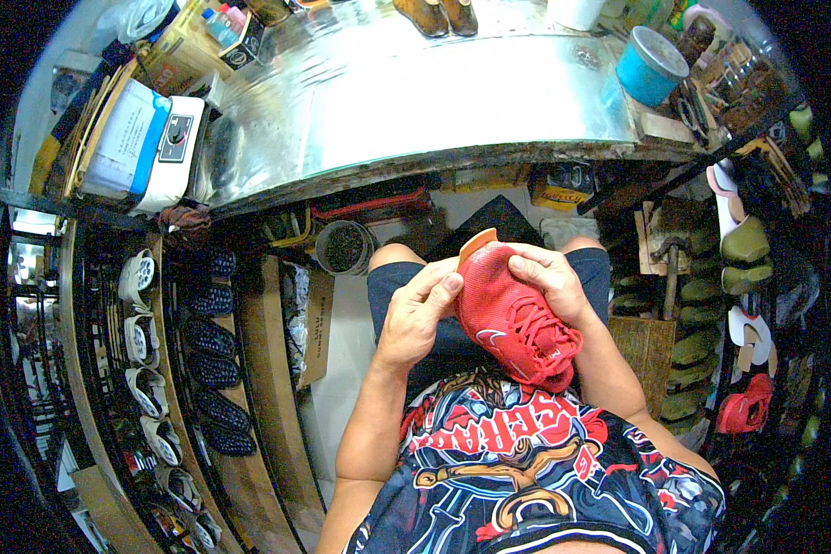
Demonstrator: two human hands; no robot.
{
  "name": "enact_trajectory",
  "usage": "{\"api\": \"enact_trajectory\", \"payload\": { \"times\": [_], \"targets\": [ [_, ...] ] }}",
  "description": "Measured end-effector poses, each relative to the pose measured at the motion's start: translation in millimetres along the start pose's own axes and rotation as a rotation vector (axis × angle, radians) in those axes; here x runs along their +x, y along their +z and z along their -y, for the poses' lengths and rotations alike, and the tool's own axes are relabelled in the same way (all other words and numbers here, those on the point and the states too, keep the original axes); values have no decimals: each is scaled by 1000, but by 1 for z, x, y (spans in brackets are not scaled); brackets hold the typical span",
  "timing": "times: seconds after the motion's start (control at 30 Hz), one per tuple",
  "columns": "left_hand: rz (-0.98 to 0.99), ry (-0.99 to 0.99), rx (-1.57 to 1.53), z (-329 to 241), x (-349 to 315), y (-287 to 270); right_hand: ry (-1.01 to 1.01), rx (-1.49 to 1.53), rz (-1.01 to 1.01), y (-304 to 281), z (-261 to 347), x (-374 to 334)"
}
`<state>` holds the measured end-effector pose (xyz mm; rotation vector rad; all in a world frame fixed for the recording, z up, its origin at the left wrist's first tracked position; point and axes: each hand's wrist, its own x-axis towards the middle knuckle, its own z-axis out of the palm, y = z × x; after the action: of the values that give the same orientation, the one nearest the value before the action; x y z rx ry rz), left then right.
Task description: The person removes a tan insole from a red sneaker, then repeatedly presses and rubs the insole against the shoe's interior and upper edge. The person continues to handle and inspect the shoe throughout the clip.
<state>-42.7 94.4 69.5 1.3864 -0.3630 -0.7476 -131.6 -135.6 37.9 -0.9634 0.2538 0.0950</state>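
The sole of the red shoe (503,305) is hidden from you. A metal-topped desk (415,102) lies beyond your left fingers (446,286), racked white shoes (141,339) to their left. They pinch the shoe near its toe, perhaps the orange-brown strip (476,242) too; your right fingers (528,269) grasp its opposite side

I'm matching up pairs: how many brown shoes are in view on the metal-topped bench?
2: one brown shoe at the picture's top edge, another brown shoe just right of it. More may be hidden beyond that edge.
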Motion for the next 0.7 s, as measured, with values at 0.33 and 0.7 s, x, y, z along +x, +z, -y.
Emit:
{"api": "enact_trajectory", "payload": {
  "times": [0.33,0.7],
  "targets": [
    [-32,-17,-176,16,-4,2,-11,-68,0,0,2,-2],
    [-2,-83,-397,19,-5,-1,-8,-107,-25,1,2,-1]
  ]
}}
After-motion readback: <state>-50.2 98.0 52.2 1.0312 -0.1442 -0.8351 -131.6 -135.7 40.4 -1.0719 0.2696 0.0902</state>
